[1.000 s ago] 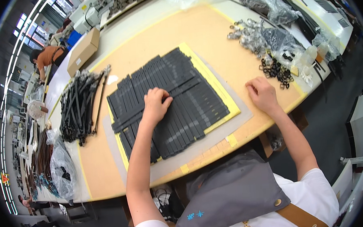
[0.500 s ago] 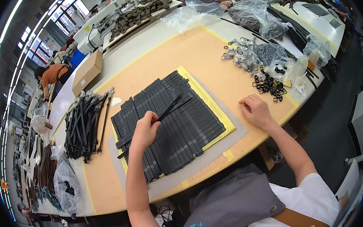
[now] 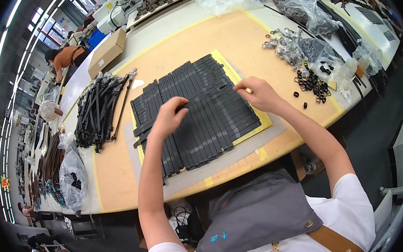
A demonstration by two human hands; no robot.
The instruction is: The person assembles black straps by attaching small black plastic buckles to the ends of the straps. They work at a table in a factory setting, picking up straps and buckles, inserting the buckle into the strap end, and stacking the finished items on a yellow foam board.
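My left hand (image 3: 169,117) is closed in a pinch on a black strap (image 3: 207,94), which runs across the other straps toward my right. My right hand (image 3: 258,94) is at the strap's far end with its fingertips pinched together; whatever they hold is too small to make out. Beneath both hands, rows of flat black straps (image 3: 197,136) lie side by side on a yellow board (image 3: 263,121). Two loose black rings (image 3: 296,94) lie to the right of my right hand, beside a pile of black rings (image 3: 312,83).
A bundle of black straps (image 3: 97,110) lies at the left, near a cardboard box (image 3: 106,52). Clear plastic bags (image 3: 73,183) sit at the left edge. Wrapped metal rings (image 3: 287,48) and more bags are at the far right. A person in orange (image 3: 67,57) bends over at the far left.
My right hand has moved left and away from me, off the bare tabletop to the strap's end. The strap has swung lower toward the right. Two rings now lie apart from the pile.
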